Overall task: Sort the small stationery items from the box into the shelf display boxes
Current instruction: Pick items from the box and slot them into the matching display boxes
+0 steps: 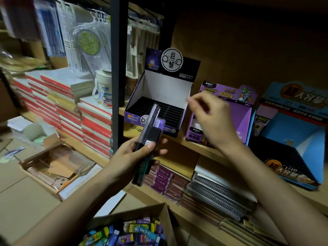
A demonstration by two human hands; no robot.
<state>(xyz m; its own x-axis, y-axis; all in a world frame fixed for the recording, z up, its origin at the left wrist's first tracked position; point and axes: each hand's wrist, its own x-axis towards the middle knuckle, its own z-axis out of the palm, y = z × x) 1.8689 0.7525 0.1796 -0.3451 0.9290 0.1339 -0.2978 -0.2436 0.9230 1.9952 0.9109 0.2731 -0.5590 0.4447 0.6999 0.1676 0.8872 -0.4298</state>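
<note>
My left hand (136,153) grips a bundle of slim dark lead cases (148,144), held upright in front of the shelf. Behind them stands a purple display box (156,110) with a black slotted tray and a round white logo. My right hand (211,118) hovers to its right with fingers curled; whether it pinches anything is unclear. It is in front of a second purple display box (230,110). A blue display box (291,139) stands at the right. The cardboard box (134,228) of several colourful small items sits at the bottom.
A black shelf post (118,68) rises left of the display boxes. Stacked red-edged notebooks (71,110) and a white mug (104,89) fill the left shelf. Spiral notebooks (218,192) lie on the lower shelf. An open carton (56,166) rests on the floor at left.
</note>
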